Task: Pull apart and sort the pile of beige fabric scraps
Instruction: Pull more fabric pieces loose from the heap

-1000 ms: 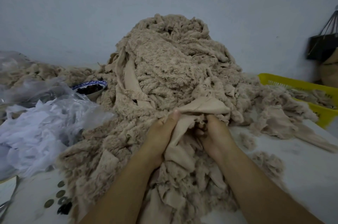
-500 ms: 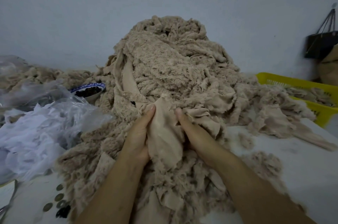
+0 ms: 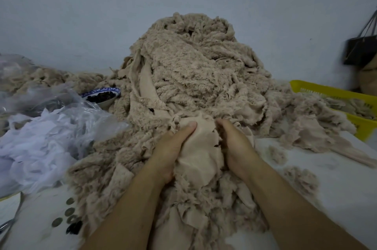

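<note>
The left hand [image 3: 170, 147] and right hand [image 3: 234, 143] are gripping opposite edges of one smooth scrap [image 3: 201, 156], fingers curling into it, at the front of the pile [image 3: 193, 70] lying on the desk [image 3: 336, 188], apparently to tug it free.

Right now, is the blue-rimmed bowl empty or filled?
Not empty: dark pieces lie inside the bowl; what they are, I cannot tell.

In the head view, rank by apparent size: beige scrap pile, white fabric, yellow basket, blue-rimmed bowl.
1. beige scrap pile
2. white fabric
3. yellow basket, partly hidden, so unsure
4. blue-rimmed bowl
</note>
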A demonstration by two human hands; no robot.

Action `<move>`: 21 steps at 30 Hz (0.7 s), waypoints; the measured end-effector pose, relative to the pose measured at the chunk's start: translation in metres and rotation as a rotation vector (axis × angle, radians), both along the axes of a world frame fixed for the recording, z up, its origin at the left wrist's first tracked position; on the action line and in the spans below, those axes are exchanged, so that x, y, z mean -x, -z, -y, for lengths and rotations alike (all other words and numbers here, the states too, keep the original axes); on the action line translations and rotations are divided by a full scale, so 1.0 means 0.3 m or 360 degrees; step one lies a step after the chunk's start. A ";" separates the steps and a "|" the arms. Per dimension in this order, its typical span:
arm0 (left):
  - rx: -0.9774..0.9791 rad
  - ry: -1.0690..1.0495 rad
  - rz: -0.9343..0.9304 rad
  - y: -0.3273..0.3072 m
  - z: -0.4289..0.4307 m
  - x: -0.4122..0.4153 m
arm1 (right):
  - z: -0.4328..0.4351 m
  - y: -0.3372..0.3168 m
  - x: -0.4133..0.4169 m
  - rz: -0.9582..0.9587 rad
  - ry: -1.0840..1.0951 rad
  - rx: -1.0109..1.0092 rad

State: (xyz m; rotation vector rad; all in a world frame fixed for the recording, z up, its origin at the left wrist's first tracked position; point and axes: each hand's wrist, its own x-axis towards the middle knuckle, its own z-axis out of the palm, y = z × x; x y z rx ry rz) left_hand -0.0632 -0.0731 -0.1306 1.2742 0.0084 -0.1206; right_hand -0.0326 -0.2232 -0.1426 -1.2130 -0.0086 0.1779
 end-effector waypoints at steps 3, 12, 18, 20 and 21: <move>-0.0119 0.0132 -0.0043 0.001 -0.009 0.008 | 0.001 0.003 0.010 0.0113 -0.0341 0.0053; -0.0711 0.0461 0.0163 0.021 0.023 0.018 | 0.000 0.014 -0.011 0.0091 -0.0039 0.0108; -0.0942 -0.0165 0.0110 0.007 0.032 -0.009 | -0.021 0.014 0.017 0.0564 0.0124 0.0618; -0.0742 -0.0345 0.0045 0.024 0.029 -0.031 | -0.031 0.019 0.023 0.0643 0.0123 0.0719; -0.0565 -0.0470 0.0005 0.030 0.023 -0.045 | -0.032 0.019 0.021 0.0651 0.0124 0.0717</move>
